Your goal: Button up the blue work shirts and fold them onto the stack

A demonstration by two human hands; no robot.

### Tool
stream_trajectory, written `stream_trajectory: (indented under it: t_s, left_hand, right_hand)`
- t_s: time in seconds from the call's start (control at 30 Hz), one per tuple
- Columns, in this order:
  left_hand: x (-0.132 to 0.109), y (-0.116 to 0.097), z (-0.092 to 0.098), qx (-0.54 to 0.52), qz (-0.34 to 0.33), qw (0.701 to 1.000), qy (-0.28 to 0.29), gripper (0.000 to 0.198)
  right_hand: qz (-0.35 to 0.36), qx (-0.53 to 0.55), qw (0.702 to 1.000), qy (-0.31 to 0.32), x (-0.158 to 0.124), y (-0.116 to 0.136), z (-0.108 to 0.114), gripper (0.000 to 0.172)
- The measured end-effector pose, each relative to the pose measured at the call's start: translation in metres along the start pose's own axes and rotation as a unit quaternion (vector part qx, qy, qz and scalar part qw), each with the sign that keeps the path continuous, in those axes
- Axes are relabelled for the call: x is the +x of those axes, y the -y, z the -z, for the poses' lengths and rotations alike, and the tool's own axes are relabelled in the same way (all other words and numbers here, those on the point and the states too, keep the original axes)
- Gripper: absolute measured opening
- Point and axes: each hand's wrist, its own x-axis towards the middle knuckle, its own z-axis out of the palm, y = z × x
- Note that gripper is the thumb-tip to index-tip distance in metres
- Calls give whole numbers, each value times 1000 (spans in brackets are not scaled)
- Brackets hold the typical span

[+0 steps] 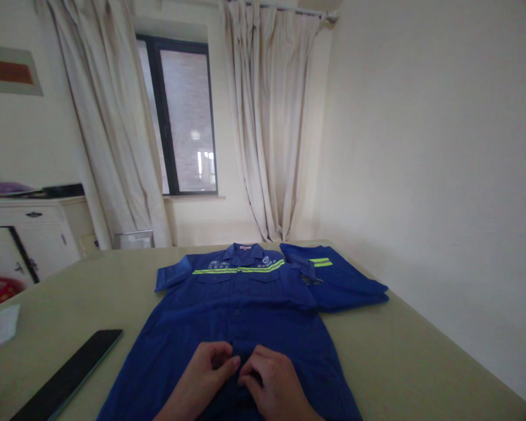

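A blue short-sleeved work shirt [175,327] lies front up on the table, its collar at the far end. It has a yellow-green reflective stripe across the chest, white printing and two chest pockets. Over the lower button placket, my left hand [204,374] has its fingers curled and pinches the cloth near the middle line. Close beside it, my right hand [274,380] pinches the placket between thumb and fingers. A small gap separates the two hands. The button between them, if there is one, is hidden by my fingers.
Folded blue clothing [346,286] with a matching stripe lies at the right, by the shirt's sleeve. On the left of the greenish table [421,374] are a long black flat object [70,374] and a white paper [0,327]. A wall [464,204] runs along the right edge.
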Motion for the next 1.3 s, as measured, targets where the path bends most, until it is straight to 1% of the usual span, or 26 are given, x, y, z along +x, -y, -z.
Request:
stream_trajectory:
  t_s: [0.07, 0.13, 0.27, 0.37, 0.4, 0.47, 0.57, 0.63, 0.73, 0.8, 0.83, 0.9, 0.97, 1.03, 1.1, 1.17, 1.23, 1.3]
  left_hand:
    - [0, 1, -1, -15, 11, 1000, -5, 53]
    - [1, 0, -1, -34, 19, 999, -8, 56]
    - [2, -7, 0, -69, 21, 997, 37, 57]
    - [1, -10, 0, -72, 17, 997, 28, 56]
    - [0, -10, 0, -66, 14, 997, 26, 55]
    - [-1, -9, 1, -50, 7, 998, 40, 52]
    - [-3, -9, 5, -31, 1, 997, 66, 51]
    - [-5, -11, 11, -40, 18, 996, 75, 54]
    - [-10, -15, 20, -79, 70, 988, 116, 63]
    - [-12, -16, 24, -113, 88, 979, 144, 65]
    - [-12, -16, 24, -134, 91, 976, 149, 64]
    - [-13, -14, 22, -176, 100, 968, 147, 63]
    - [-14, -12, 18, -200, 119, 960, 154, 65]
    - [-15, -8, 14, -190, 132, 957, 173, 72]
    - [-17, -6, 14, -157, 130, 960, 192, 75]
    - [-19, -7, 16, -125, 124, 962, 209, 72]
    - [-20, -11, 21, -102, 120, 960, 232, 67]
    - [-22, -17, 26, -94, 115, 951, 271, 63]
  right_hand:
    - [-6, -13, 1000, 1, 0, 0, -1, 5]
    - [-11, -24, 1000, 3, 0, 0, -1, 5]
    - [7, -42, 999, -9, 0, 1, -3, 6]
    - [10, -57, 998, -19, 0, 1, -7, 7]
    - [7, -57, 998, -22, 0, 1, -8, 9]
    - [2, -53, 998, -38, 1, 3, -8, 17]
    - [20, -41, 997, -59, 3, 6, -5, 25]
    - [42, -34, 996, -65, 4, 9, -2, 26]
    - [72, -25, 995, -71, 3, 10, 2, 30]
    - [91, -10, 994, -59, 3, 9, 3, 36]
    - [99, 3, 994, -49, 2, 8, 3, 38]
    - [106, 36, 993, -33, 2, 6, 2, 35]
    - [98, 68, 992, -37, 3, 3, 0, 28]
    - [79, 89, 992, -46, 5, 1, -2, 28]
    - [52, 97, 993, -44, 7, -2, -4, 29]
    - [37, 99, 994, -34, 8, -4, -5, 28]
    - [41, 106, 993, -25, 9, -5, -6, 28]
    - [44, 111, 993, -21, 11, -5, -6, 31]
